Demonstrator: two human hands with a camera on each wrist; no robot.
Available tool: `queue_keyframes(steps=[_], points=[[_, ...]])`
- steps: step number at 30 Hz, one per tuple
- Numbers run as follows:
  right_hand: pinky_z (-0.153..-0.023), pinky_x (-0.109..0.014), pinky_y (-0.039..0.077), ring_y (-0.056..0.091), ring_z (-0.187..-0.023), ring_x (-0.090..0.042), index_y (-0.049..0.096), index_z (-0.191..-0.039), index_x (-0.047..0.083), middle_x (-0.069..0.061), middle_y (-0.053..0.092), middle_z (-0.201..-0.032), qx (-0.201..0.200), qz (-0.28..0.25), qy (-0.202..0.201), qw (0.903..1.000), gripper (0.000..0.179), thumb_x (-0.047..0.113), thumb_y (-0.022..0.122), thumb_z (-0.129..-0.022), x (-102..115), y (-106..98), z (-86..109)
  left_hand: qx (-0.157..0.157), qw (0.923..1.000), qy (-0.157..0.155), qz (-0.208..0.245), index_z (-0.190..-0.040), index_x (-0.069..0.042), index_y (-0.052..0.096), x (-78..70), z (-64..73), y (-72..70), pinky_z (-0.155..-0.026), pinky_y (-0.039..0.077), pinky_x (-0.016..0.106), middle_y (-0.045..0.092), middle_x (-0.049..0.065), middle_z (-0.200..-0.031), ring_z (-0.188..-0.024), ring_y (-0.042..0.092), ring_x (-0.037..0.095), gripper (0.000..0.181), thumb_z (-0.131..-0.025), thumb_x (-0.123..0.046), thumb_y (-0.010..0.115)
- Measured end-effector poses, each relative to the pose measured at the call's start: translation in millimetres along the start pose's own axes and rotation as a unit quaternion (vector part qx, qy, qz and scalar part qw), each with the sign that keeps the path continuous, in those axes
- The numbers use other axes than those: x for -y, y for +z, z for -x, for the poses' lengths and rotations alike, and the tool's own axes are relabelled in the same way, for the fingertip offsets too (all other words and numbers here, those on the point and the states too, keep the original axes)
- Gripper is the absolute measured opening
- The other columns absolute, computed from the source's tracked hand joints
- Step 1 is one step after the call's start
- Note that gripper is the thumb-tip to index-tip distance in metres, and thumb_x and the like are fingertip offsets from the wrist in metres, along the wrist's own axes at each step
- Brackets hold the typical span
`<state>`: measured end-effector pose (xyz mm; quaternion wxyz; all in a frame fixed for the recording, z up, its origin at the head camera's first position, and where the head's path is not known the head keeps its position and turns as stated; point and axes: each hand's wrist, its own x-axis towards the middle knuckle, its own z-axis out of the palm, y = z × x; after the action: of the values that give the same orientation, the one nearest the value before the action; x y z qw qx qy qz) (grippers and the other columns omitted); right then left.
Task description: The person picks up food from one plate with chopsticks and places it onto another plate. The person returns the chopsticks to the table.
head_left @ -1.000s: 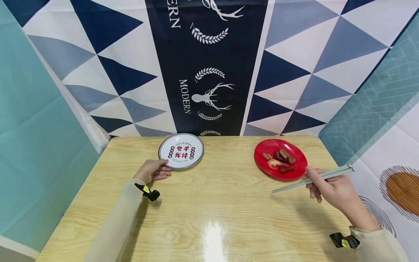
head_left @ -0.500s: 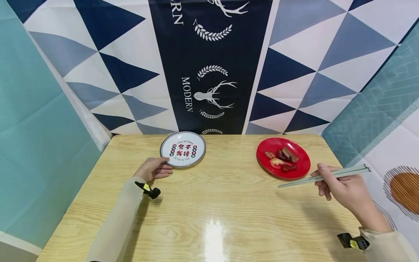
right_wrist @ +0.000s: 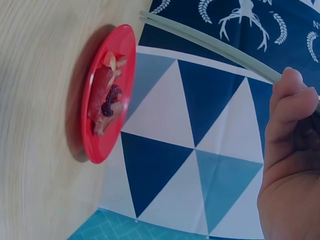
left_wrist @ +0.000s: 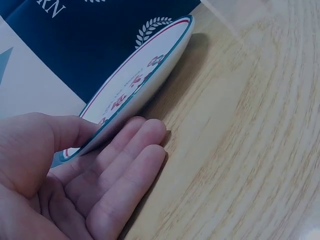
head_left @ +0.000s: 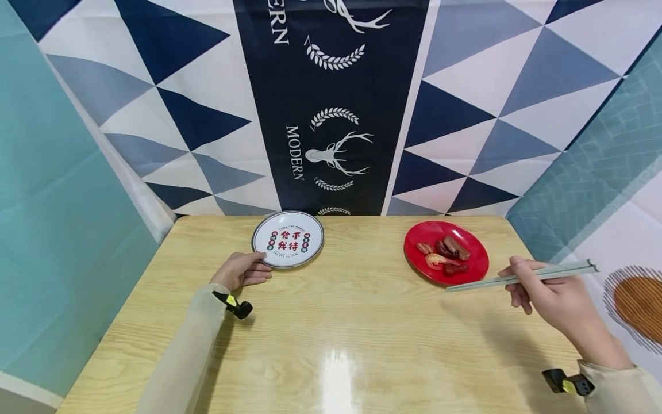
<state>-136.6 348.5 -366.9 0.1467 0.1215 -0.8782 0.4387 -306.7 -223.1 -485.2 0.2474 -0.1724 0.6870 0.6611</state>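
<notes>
A white plate (head_left: 297, 226) with red and green lettering and a dark rim lies at the back left of the table. My left hand (head_left: 242, 270) pinches its near-left edge, thumb on top of the rim and fingers under it, as the left wrist view shows. My right hand (head_left: 548, 293) holds a pair of pale green chopsticks (head_left: 561, 269), their tips together and pointing left. These tips overlap the near edge of a red plate (head_left: 414, 238) in the head view. On the red plate lie several pieces of food (right_wrist: 106, 87), reddish-brown, with one pale orange and shrimp-like.
The wooden table (head_left: 310, 322) reaches back to a wall cloth (head_left: 331, 86) with triangles and deer prints. A teal panel (head_left: 67, 218) borders the left side. Patterned cloth (head_left: 636, 287) hangs close by the right hand.
My right hand has moved to the right with the chopsticks, away from the table's middle. The left hand stays on the white plate's edge. The head view has shifted slightly.
</notes>
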Motion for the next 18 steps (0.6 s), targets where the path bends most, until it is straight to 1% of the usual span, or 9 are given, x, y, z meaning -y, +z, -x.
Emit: queue_keyframes(steps=[3, 6, 10, 13, 15, 18], points=[[-0.037, -0.031, 0.038, 0.053, -0.044, -0.014, 0.071, -0.084, 0.001, -0.003, 0.062, -0.057, -0.007, 0.001, 0.0, 1.0, 0.035, 0.005, 0.047, -0.109, -1.4, -2.9, 0.9, -0.001, 1.0, -0.003, -0.001, -0.113, 0.003, 0.066, 0.7, 0.3, 0.8, -0.072, 0.065, 0.029, 0.078, 0.006, -0.079, -0.071, 0.077, 0.016, 0.032, -0.105, -0.027, 0.059], [-0.037, -0.032, 0.035, 0.051, -0.045, -0.013, 0.07, -0.084, 0.0, -0.001, 0.061, -0.057, -0.009, 0.005, 0.0, 0.9999, 0.034, 0.005, 0.047, -0.109, -0.7, -7.4, 0.2, 0.001, 1.0, -0.001, -0.003, -0.117, 0.004, 0.064, 2.2, 0.7, 0.7, -0.073, 0.065, 0.029, 0.078, 0.006, -0.081, -0.071, 0.077, 0.015, 0.033, -0.105, -0.027, 0.059], [-0.036, -0.031, 0.031, 0.044, -0.045, -0.012, 0.07, -0.084, 0.002, 0.001, 0.057, -0.057, -0.015, 0.017, 0.003, 0.9998, 0.032, 0.006, 0.049, -0.108, 0.0, -11.3, -0.4, 0.005, 1.0, 0.001, -0.007, -0.118, 0.004, 0.064, 5.6, 0.0, -0.6, -0.073, 0.065, 0.029, 0.078, 0.007, -0.082, -0.072, 0.077, 0.015, 0.033, -0.105, -0.026, 0.059], [-0.036, -0.029, 0.026, 0.038, -0.046, -0.011, 0.071, -0.084, 0.004, 0.003, 0.053, -0.057, -0.028, 0.031, -0.003, 0.9991, 0.029, 0.006, 0.052, -0.107, 1.8, -12.5, -1.4, 0.008, 1.0, 0.001, -0.006, -0.116, 0.004, 0.064, 6.8, 0.2, -1.7, -0.072, 0.065, 0.029, 0.078, 0.007, -0.081, -0.071, 0.077, 0.016, 0.032, -0.104, -0.025, 0.06], [-0.036, -0.028, 0.024, 0.035, -0.048, -0.01, 0.071, -0.084, 0.005, 0.005, 0.052, -0.058, -0.036, 0.04, -0.015, 0.9985, 0.027, 0.004, 0.055, -0.106, 2.8, -13.0, -2.2, 0.01, 0.9999, 0.005, -0.007, -0.117, 0.005, 0.064, 6.2, 0.7, -1.9, -0.072, 0.065, 0.029, 0.078, 0.007, -0.081, -0.072, 0.077, 0.016, 0.033, -0.104, -0.025, 0.06], [-0.037, -0.027, 0.025, 0.037, -0.049, -0.008, 0.071, -0.084, 0.008, 0.006, 0.052, -0.058, -0.037, 0.046, -0.031, 0.9978, 0.025, 0.0, 0.058, -0.103, 4.3, -13.1, -2.7, 0.015, 0.9998, 0.009, -0.007, -0.117, 0.005, 0.064, 4.8, 0.4, -1.6, -0.073, 0.065, 0.029, 0.078, 0.007, -0.082, -0.073, 0.078, 0.016, 0.033, -0.104, -0.025, 0.06]])
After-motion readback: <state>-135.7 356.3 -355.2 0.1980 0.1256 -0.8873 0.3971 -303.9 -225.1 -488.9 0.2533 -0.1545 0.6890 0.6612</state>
